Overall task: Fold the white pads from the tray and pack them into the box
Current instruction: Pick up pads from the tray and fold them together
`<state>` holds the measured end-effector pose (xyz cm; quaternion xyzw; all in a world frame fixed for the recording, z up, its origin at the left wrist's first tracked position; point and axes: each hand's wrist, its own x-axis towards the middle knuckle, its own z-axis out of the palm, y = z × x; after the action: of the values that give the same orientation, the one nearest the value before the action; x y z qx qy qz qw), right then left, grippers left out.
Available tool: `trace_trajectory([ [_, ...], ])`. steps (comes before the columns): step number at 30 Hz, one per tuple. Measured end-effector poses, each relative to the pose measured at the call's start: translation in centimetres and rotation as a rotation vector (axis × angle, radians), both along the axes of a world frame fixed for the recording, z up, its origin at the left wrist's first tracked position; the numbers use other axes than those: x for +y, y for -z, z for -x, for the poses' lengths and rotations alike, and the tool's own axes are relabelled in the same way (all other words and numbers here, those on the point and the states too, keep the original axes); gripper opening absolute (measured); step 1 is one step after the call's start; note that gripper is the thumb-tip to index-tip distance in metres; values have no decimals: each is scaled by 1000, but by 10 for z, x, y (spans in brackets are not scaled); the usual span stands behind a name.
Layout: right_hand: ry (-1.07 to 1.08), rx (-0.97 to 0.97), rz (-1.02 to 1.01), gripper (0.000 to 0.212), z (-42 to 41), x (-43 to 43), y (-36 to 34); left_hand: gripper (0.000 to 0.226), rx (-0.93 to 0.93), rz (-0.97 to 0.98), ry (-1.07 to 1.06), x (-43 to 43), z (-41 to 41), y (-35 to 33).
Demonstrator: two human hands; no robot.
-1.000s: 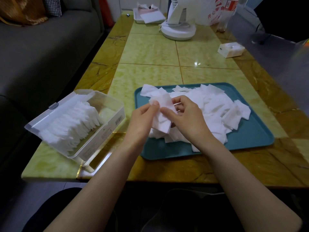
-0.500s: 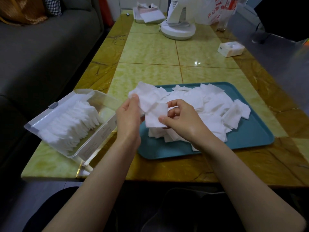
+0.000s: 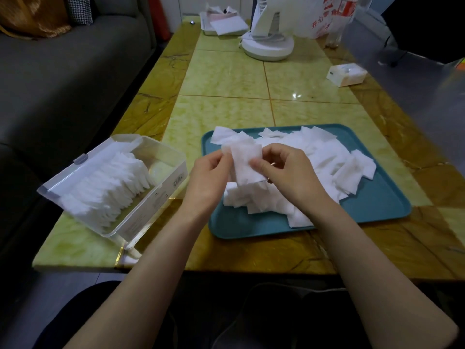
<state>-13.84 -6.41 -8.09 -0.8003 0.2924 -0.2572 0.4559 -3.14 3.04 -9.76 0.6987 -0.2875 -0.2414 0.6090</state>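
1. Above the near left part of the tray (image 3: 377, 217), I hold one white pad (image 3: 245, 163) between both hands. It is lifted clear of the loose pile (image 3: 327, 159), so I can crease it without dragging its neighbours.
2. My left hand (image 3: 210, 172) has its fingers curled round the pad's left edge. This hand fixes one side of the fold.
3. My right hand (image 3: 289, 172) pinches the pad's right side, with the thumb on the near face and the other fingers curled behind it. This hand brings the layers together and presses them.
4. The pad hangs upright as a narrow panel, its lower edge just above the pile. Both faces stay within reach of my thumbs.
5. The box (image 3: 156, 200) stands just left of the tray on the table (image 3: 226, 79), with its lid swung open away from me.
   - A row of folded pads (image 3: 108, 187) stands on edge inside it.
   - The right end of the box shows bare floor, which I judge to be the slot for this pad.
   - With the box on this side, the carry for my left hand is short.
6. Changes from half a second ago:
   - My left hand has come back from beside the box's near corner toward my right hand.
   - The pad, then spread wider with a flap raised to the left, is now narrower, so I judge that the fold is closed.
   - My right hand, the tray, the pile and the box sit where they were.
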Motion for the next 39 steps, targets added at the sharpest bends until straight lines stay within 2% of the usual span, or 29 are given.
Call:
trace_trajectory([
  [6, 101, 12, 48, 20, -2, 2, 4, 30, -24, -60, 46, 2, 1, -2],
  [7, 116, 15, 48, 21, -2, 3, 5, 35, -17, -60, 68, 3, 0, -3],
  [10, 133, 19, 60, 22, -4, 5, 6, 71, 28, -73, 168, 5, 0, -2],
  [11, 127, 21, 59, 22, -4, 5, 7, 67, 7, -79, 160, 6, 1, -2],
  [13, 111, 16, 84, 17, -5, 6, 9, 33, -93, -81, 65, 5, 3, -2],
  [14, 111, 11, 140, 14, -5, 5, 9, 23, -127, -60, 8, 4, 1, 0],
  [16, 127, 32, 293, 7, -5, 3, 10, 23, -130, -6, -80, 5, -4, 1],
  [18, 106, 124, 403, 13, -3, -1, 14, 32, -147, 12, -143, 6, -12, 1],
  [22, -35, 500, 450, 55, 1, -1, 24, 36, -195, -17, -179, 8, -16, -2],
  [24, -47, 562, 462, 53, 0, -1, 26, 31, -214, -28, -187, 8, -17, -1],
  [29, 35, 437, 404, 28, 1, -6, 25, 16, -221, -56, -180, 8, -16, 0],
  [32, 105, 365, 403, 23, 3, -8, 21, 18, -215, -71, -187, 9, -15, -1],
  [35, 206, 202, 396, 16, 5, -8, 10, 17, -205, -82, -190, 9, -15, -2],
  [38, 253, 49, 227, 2, 4, -7, 2, 22, -203, -83, -199, 9, -15, -2],
  [39, 249, 8, 160, 5, 3, -6, 0, 24, -201, -79, -200, 8, -15, -2],
])
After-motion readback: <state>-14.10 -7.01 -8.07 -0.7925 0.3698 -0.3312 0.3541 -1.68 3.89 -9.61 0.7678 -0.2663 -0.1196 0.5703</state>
